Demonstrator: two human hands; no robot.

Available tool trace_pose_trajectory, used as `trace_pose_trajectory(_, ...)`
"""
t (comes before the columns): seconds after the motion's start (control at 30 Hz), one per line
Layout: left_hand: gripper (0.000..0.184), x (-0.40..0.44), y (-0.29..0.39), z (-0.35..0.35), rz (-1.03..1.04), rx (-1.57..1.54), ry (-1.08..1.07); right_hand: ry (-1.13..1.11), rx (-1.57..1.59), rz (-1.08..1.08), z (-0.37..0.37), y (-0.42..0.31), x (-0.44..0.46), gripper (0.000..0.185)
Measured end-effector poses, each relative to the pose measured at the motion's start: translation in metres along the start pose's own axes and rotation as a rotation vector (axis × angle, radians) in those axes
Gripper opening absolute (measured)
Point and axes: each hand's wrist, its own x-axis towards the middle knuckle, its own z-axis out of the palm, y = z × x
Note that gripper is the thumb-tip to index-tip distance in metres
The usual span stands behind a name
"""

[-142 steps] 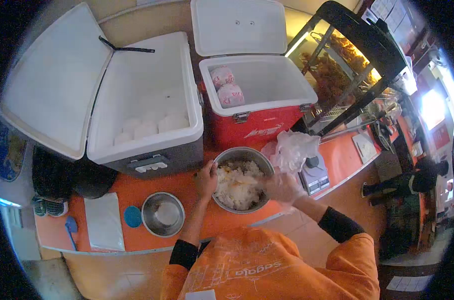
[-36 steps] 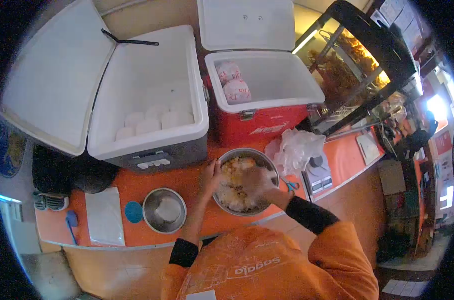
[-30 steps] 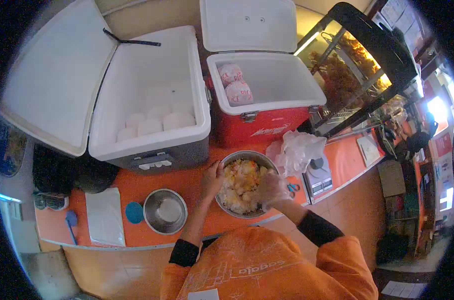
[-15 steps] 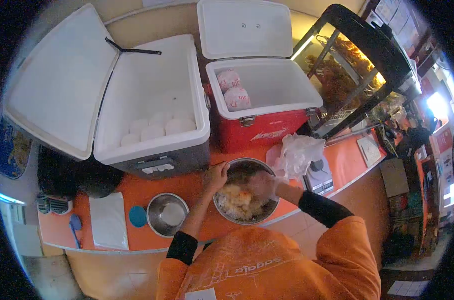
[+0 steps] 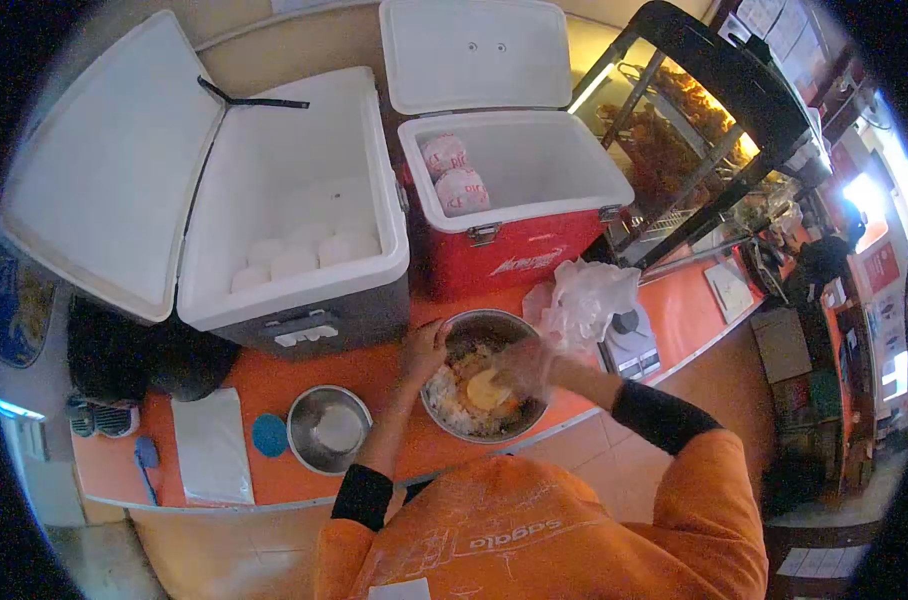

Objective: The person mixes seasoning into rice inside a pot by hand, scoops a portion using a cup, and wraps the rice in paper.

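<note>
A metal mixing bowl on the orange counter contains white and orange-tinted rice. My left hand grips its far left rim, fingers closed over the edge. Inside the bowl's right half is my right hand, which seems covered by a clear plastic glove. Motion smears its fingers, so what they hold is unclear. Just beside them, a pale yellow rounded thing rests in the rice; its kind is hard to make out. A smaller metal bowl stands left of my left forearm.
Behind are an open grey cooler with white round packs and an open red cooler with printed wrapped packs. Crumpled plastic lies by a scale. A lit food case stands right. Leftward lie a teal lid, white sheets and a blue spoon.
My right hand has shifted within the bowl, and the rice has been moved around. The pale yellow rounded thing shows more clearly now. My left hand stays at the rim; the view has shifted slightly.
</note>
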Motion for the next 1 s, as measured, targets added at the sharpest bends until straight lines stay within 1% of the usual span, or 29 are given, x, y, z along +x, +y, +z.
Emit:
trace_pose_trajectory(0.1, 0.035, -0.002, 0.007, -0.005, -0.009, 0.088, 0.011, 0.063, -0.062, -0.032, 0.048, -0.008, 0.036, 0.036)
trace_pose_trajectory(0.17, 0.035, -0.002, -0.008, 0.005, 0.012, 0.052, 0.016, 0.116, -0.093, -0.012, 0.063, -0.012, 0.055, 0.036)
trace_pose_trajectory(0.23, 0.035, 0.0, -0.009, 0.007, 0.05, 0.015, 0.032, 0.136, -0.116, 0.034, 0.052, -0.019, 0.059, 0.036)
trace_pose_trajectory(0.27, 0.035, -0.004, -0.005, 0.006, 0.019, 0.033, 0.023, 0.119, -0.13, 0.055, 0.041, -0.024, 0.055, 0.037)
trace_pose_trajectory(0.3, 0.035, -0.005, -0.004, 0.005, -0.014, 0.053, 0.012, 0.086, -0.138, 0.072, 0.014, -0.032, 0.043, 0.037)
trace_pose_trajectory(0.33, 0.035, -0.001, -0.008, 0.005, -0.022, 0.054, 0.015, 0.012, -0.147, 0.084, -0.024, -0.042, 0.024, 0.037)
trace_pose_trajectory(0.37, 0.034, 0.001, -0.013, 0.008, -0.056, 0.033, -0.035, -0.083, -0.144, 0.094, -0.06, -0.05, 0.006, 0.037)
trace_pose_trajectory(0.4, 0.034, 0.0, -0.017, 0.012, -0.088, 0.008, -0.084, -0.177, -0.123, 0.101, -0.083, -0.05, -0.002, 0.037)
trace_pose_trajectory(0.43, 0.034, -0.002, -0.01, 0.009, -0.089, 0.005, -0.087, -0.265, -0.077, 0.118, -0.095, -0.043, -0.004, 0.037)
trace_pose_trajectory(0.53, 0.034, -0.005, -0.002, 0.002, -0.043, -0.026, -0.029, -0.488, 0.235, 0.268, -0.049, 0.017, 0.047, 0.042)
trace_pose_trajectory(0.6, 0.035, -0.004, -0.011, 0.007, 0.041, 0.057, 0.028, -0.559, 0.34, 0.318, -0.031, 0.022, 0.052, 0.044)
trace_pose_trajectory(0.63, 0.035, -0.004, -0.009, 0.006, 0.043, 0.057, 0.026, -0.506, 0.322, 0.295, -0.014, 0.018, 0.053, 0.043)
trace_pose_trajectory(0.67, 0.036, -0.004, -0.004, 0.003, 0.026, 0.064, 0.024, -0.37, 0.273, 0.247, 0.01, 0.014, 0.055, 0.042)
trace_pose_trajectory(0.77, 0.037, -0.005, -0.007, 0.007, 0.007, 0.067, 0.037, 0.172, 0.091, 0.164, 0.101, -0.003, 0.07, 0.04)
trace_pose_trajectory(0.83, 0.038, -0.008, -0.015, 0.011, 0.009, 0.073, 0.053, 0.459, 0.048, 0.162, 0.139, -0.004, 0.084, 0.039)
trace_pose_trajectory(0.87, 0.038, -0.007, -0.017, 0.012, -0.012, 0.086, 0.033, 0.565, 0.035, 0.172, 0.15, 0.001, 0.09, 0.038)
trace_pose_trajectory(0.93, 0.039, -0.004, -0.014, 0.011, -0.021, 0.095, 0.022, 0.72, 0.063, 0.2, 0.142, 0.006, 0.086, 0.037)
trace_pose_trajectory(0.97, 0.038, -0.007, -0.014, 0.01, -0.016, 0.084, 0.026, 0.607, 0.199, 0.282, 0.141, 0.009, 0.079, 0.035)
trace_pose_trajectory(1.0, 0.038, -0.007, -0.014, 0.007, -0.014, 0.075, 0.031, 0.491, 0.333, 0.361, 0.118, 0.004, 0.067, 0.034)
